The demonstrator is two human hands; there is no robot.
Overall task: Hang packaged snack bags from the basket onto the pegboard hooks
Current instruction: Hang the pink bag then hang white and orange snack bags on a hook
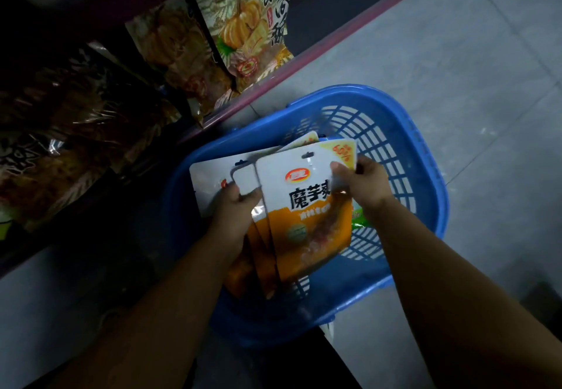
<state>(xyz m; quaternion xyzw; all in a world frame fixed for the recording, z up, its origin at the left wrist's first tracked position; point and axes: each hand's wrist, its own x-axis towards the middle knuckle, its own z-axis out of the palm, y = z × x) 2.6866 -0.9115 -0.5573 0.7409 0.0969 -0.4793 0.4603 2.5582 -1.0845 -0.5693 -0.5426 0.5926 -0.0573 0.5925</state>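
Observation:
A blue plastic basket (419,157) stands on the floor below me. Over it I hold a fanned stack of white-and-orange snack bags (304,224), each with a hang hole at its top edge. My left hand (234,209) grips the stack's left side, thumb on the front. My right hand (362,182) pinches the upper right corner of the front bag. More bags, one with a yellow corner (343,150), lie behind in the basket. No pegboard hooks are in view.
A low shelf with a pink edge (273,84) runs diagonally at the upper left, holding large pumpkin-print snack bags (243,24) and dark packets (60,133). Grey tiled floor (456,39) lies to the right of the basket.

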